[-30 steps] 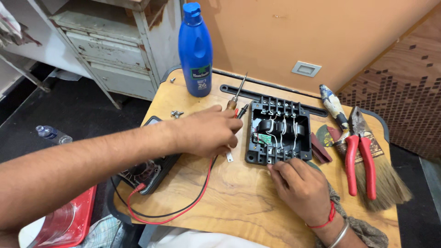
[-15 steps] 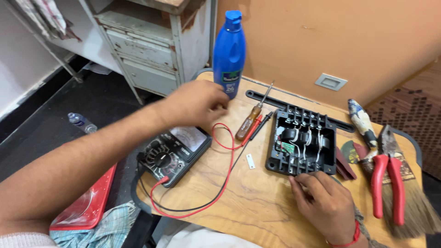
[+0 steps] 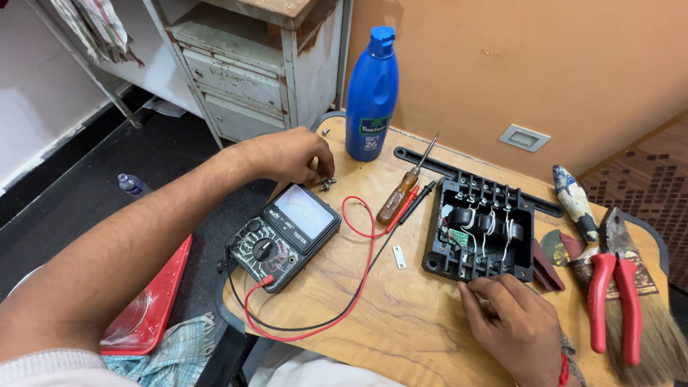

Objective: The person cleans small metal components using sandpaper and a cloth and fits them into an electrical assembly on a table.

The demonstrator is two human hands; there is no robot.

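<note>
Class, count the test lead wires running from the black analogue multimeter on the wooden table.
2: a red lead wire looping toward the brown-handled screwdriver, and a black lead wire beside it. None appears hidden.

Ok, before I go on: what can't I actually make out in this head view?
- Small metal parts under the left hand: the fingers cover them; too small to identify.
- Near edge of the black box: the right hand hides the contact point.
- Brush and pliers: cut off by the right and bottom frame edges.
- Multimeter needle: too small to read.
</note>
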